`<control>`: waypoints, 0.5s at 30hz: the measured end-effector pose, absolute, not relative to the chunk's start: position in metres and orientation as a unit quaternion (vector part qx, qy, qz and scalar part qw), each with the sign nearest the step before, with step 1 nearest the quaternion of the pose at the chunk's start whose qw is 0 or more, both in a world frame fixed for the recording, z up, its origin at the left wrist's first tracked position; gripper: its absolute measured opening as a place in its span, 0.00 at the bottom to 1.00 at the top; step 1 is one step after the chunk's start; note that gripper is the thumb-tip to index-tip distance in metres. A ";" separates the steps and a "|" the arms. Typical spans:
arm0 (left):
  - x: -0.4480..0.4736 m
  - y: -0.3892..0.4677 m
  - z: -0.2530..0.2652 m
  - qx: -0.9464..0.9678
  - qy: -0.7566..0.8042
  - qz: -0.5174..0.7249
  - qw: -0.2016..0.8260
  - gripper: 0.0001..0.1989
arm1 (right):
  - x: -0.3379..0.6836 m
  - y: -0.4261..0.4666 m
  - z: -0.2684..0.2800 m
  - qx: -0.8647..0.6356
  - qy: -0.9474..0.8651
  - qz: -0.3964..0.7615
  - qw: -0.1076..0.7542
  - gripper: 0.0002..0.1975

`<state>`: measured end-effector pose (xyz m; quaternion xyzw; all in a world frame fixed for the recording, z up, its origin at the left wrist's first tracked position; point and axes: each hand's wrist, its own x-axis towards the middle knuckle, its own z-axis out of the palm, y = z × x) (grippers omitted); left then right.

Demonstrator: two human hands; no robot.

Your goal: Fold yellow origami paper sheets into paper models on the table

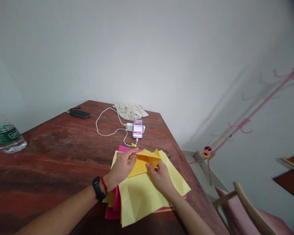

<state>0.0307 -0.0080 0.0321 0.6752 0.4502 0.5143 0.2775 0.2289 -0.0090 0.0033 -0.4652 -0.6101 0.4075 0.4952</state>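
Observation:
An orange folded paper (pixel 143 162) lies on top of a stack of coloured sheets, with a pale yellow creased sheet (pixel 142 194) uppermost and pink sheets (pixel 115 202) beneath. My left hand (pixel 121 169) pinches the orange paper's left edge; a black band and a red string circle its wrist. My right hand (pixel 161 178) presses its fingertips on the orange paper's lower right edge. Both hands rest over the stack on the wooden table (pixel 51 153).
A phone (pixel 137 128) leans upright beyond the stack, wired to a white charger and cable (pixel 105 122). A dark device (pixel 79 113) and a crumpled cloth (pixel 130 111) lie at the far edge. A water bottle (pixel 5 135) stands left. A pink chair (pixel 254 212) sits right.

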 end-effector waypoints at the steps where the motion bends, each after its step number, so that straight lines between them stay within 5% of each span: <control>1: 0.031 -0.008 0.033 0.659 0.446 0.519 0.313 0.14 | 0.230 -0.008 0.003 -0.464 -0.609 0.410 0.495 0.15; 8: 0.030 -0.003 0.031 0.637 0.395 0.523 0.405 0.21 | 0.242 -0.004 0.016 -0.427 -0.649 0.302 0.553 0.13; 15: 0.026 0.001 0.031 0.618 0.356 0.460 0.530 0.29 | 0.241 -0.006 0.024 -0.397 -0.636 0.386 0.537 0.10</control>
